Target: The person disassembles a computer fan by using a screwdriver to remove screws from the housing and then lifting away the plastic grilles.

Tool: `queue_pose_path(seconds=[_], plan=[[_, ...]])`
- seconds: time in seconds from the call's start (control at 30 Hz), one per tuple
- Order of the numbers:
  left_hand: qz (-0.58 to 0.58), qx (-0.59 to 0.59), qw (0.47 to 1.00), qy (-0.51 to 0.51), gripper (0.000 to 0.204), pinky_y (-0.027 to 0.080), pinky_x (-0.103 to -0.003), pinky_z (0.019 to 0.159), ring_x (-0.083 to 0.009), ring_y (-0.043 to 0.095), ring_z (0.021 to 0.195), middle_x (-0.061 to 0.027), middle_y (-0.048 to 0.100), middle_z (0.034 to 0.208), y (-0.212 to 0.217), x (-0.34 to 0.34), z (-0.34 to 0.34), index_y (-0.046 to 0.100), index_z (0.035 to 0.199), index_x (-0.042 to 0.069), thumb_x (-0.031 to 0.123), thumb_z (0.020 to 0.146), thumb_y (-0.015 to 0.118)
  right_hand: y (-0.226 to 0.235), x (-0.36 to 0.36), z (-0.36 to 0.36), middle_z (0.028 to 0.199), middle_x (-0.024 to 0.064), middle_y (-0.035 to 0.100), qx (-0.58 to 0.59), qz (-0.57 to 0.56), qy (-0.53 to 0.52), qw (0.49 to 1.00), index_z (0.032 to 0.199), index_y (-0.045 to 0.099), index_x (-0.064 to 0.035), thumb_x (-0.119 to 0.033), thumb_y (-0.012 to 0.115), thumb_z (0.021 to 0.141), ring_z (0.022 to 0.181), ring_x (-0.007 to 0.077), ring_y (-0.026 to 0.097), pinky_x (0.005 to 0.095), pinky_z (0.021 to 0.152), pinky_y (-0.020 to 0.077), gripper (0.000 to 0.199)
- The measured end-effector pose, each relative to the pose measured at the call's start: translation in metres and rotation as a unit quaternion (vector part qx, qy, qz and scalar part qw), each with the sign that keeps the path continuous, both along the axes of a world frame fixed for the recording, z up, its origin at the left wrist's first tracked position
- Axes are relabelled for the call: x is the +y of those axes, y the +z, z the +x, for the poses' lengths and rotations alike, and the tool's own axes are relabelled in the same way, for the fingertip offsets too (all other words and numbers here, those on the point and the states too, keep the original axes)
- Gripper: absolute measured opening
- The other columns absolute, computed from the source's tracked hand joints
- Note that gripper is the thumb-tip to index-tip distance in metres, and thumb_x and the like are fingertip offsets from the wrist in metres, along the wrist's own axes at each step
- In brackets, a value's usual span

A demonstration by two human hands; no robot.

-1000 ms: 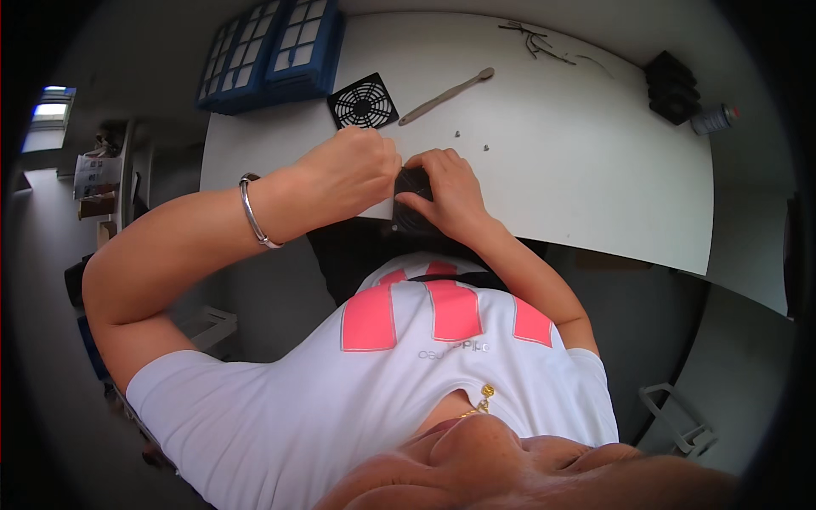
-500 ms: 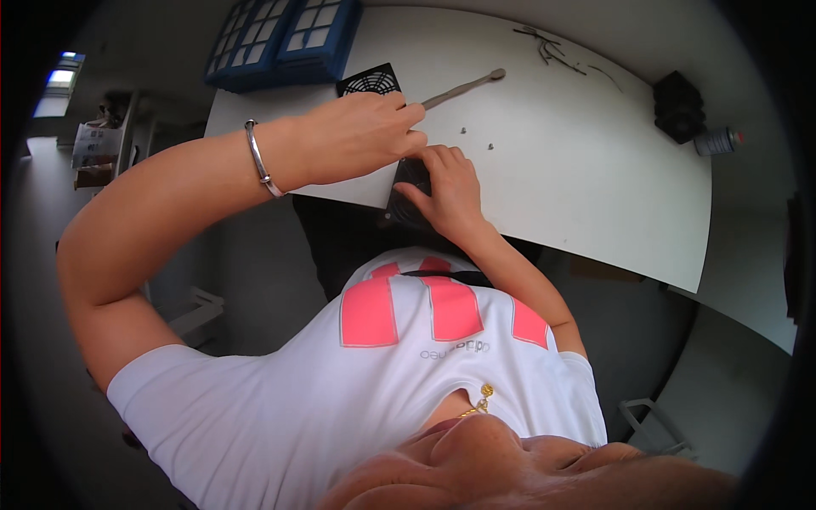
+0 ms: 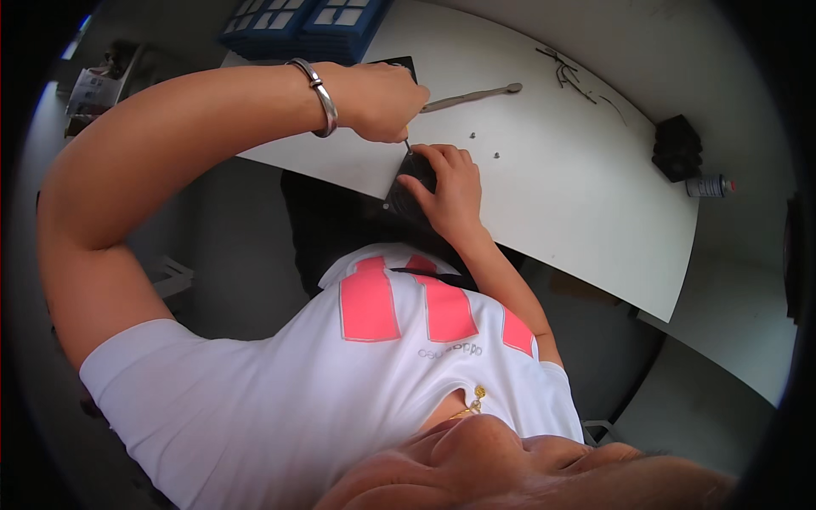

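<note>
My left hand [image 3: 382,102], with a silver bangle at the wrist, is closed in a fist around a screwdriver. Only its thin metal shaft [image 3: 408,147] shows, pointing down; the handle is hidden in the fingers. The tip meets the upper corner of a dark square fan [image 3: 415,180] at the table's near edge. My right hand [image 3: 455,189] wraps over the fan's right side, thumb across its face, and holds it. A small screw head [image 3: 387,206] shows at the fan's lower left corner. Behind my left hand lies a black grille [image 3: 403,62], mostly covered.
A long grey tool with a rounded end [image 3: 476,98] lies beyond my hands on the white table [image 3: 586,212]. Two small screws [image 3: 473,135] lie nearby. Blue trays [image 3: 340,38] stand far left. Thin black strips [image 3: 569,75], a black block [image 3: 677,146] and a red-capped can [image 3: 709,185] are farther right.
My left hand has lifted away from the fan, uncovering the screwdriver shaft. My right hand keeps its hold on the fan. The whole view has shifted slightly.
</note>
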State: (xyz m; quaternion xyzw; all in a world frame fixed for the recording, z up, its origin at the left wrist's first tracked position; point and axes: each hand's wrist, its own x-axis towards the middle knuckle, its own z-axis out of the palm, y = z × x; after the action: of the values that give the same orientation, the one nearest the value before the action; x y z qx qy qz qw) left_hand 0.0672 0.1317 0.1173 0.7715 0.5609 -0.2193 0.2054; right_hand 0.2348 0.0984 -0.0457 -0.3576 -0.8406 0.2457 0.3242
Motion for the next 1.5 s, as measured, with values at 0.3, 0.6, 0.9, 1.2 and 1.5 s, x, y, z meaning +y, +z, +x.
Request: queue_pose_path(seconds=[0.3,0.6,0.9,1.2,1.5], plan=[[0.282,-0.019,0.863,-0.418,0.005,0.052,-0.033,0.064,-0.021,0.067,0.081,-0.0091,0.061,0.079,-0.018,-0.016,-0.007,0.063,0.082,0.006,0.011,0.081,0.065,-0.001,-0.003,-0.003,0.106,0.0067,0.063,-0.037,-0.013,-0.011,0.999,0.114,0.065,-0.0099,-0.025,0.083,0.073,0.1,0.0279,0.057,0.04,0.082,0.0421,0.047],[0.134,0.04,0.976,-0.165,0.015,0.055,-0.038,0.066,-0.0289,0.069,0.075,-0.011,0.063,0.074,-0.021,-0.002,-0.004,0.067,0.081,0.001,0.016,0.081,0.068,0.0,-0.002,-0.004,0.109,0.0061,0.063,-0.02,0.01,-0.009,1.0,0.117,0.064,-0.0107,-0.025,0.083,0.075,0.1,0.0269,0.057,0.0393,0.083,0.0422,0.048],[0.171,0.024,0.944,-0.283,0.01,0.053,-0.037,0.065,-0.0287,0.069,0.082,-0.0153,0.066,0.083,-0.004,-0.009,0.003,0.07,0.077,0.004,0.014,0.079,0.069,0.002,-0.002,-0.004,0.109,0.0074,0.062,-0.032,0.011,-0.018,0.999,0.118,0.063,-0.0108,-0.025,0.082,0.075,0.102,0.028,0.057,0.0399,0.084,0.0419,0.049],[0.097,0.024,0.981,-0.165,0.014,0.057,-0.039,0.067,-0.0305,0.071,0.082,-0.0174,0.07,0.085,-0.009,-0.007,-0.002,0.074,0.082,0.003,0.017,0.08,0.071,0.001,-0.003,-0.003,0.109,0.0074,0.062,-0.031,0.009,-0.011,0.999,0.121,0.063,-0.0122,-0.026,0.081,0.077,0.104,0.0274,0.057,0.04,0.087,0.0403,0.049],[0.176,0.013,0.949,-0.263,0.012,0.054,-0.037,0.058,-0.0295,0.068,0.066,-0.0124,0.065,0.067,0.003,-0.012,0.003,0.067,0.068,0.004,0.014,0.071,0.073,0.0,-0.003,-0.003,0.111,0.0073,0.061,-0.047,0.016,-0.016,0.999,0.121,0.062,-0.0123,-0.027,0.081,0.078,0.106,0.0272,0.056,0.0405,0.087,0.0398,0.049]])
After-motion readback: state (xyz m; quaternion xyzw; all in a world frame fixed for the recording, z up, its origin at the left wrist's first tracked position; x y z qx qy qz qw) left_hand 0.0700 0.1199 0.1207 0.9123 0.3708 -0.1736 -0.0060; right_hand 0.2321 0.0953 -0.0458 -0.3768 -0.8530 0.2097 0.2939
